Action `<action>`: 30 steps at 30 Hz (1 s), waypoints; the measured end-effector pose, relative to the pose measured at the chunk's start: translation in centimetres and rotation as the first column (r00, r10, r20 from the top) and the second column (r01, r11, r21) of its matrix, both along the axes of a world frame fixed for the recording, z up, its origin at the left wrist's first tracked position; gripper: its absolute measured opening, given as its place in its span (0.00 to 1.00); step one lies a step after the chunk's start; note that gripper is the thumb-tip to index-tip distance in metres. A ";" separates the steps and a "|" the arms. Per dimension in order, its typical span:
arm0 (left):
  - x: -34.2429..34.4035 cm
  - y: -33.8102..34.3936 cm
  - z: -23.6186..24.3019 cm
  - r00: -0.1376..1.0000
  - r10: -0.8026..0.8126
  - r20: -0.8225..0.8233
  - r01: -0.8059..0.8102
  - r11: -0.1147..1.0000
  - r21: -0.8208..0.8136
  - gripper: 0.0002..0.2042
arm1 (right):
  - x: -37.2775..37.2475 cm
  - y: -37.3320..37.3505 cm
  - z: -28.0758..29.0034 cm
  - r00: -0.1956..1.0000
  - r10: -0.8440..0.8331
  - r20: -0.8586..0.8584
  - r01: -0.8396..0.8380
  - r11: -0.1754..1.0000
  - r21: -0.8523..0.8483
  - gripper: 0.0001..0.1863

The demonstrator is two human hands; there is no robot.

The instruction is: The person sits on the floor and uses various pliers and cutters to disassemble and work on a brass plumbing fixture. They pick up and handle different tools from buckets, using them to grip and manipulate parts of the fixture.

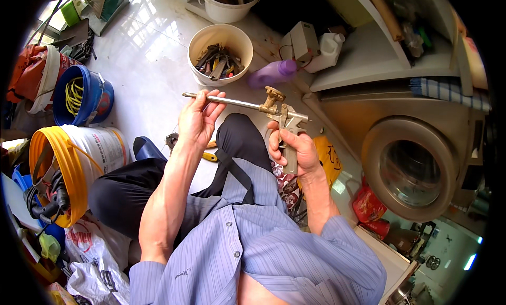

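Dispensing gun point(271, 109) | right hand point(295, 149) wraps grip point(289, 161) | left hand point(197, 119) pinches barrel point(240, 103) near tip point(186, 95)

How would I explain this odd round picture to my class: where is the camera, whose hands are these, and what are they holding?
There is no robot here. A wide fisheye camera on the wearer's head looks down, so straight edges bend. The two bare hands are the wearer's own. The right hand grips the handle of a foam gun; the left hand holds its slim metal barrel. On the pale floor stand a white bucket of hand tools and a blue bucket with yellow cord in it. At right is a front-loading washing machine.
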State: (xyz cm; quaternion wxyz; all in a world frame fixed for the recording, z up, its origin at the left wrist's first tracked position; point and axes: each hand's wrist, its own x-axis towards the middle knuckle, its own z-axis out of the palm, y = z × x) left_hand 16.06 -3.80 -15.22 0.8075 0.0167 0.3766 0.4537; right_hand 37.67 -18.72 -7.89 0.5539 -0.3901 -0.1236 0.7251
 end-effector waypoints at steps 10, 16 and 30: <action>0.9 -1.2 1.2 0.869 -0.282 -0.406 0.288 0.956 -0.047 0.16 | 0.2 -0.1 0.1 0.999 -0.029 -0.022 0.029 0.999 -0.030 0.18; 2.6 -3.0 3.5 0.389 0.412 -0.824 0.691 0.461 0.557 0.11 | 0.1 -0.3 0.3 0.998 0.024 0.064 -0.020 0.997 -0.073 0.18; 1.3 -3.1 3.2 0.351 0.215 -0.911 0.911 0.147 0.385 0.13 | -0.4 0.2 1.4 0.949 0.174 0.263 -0.136 0.979 -0.154 0.19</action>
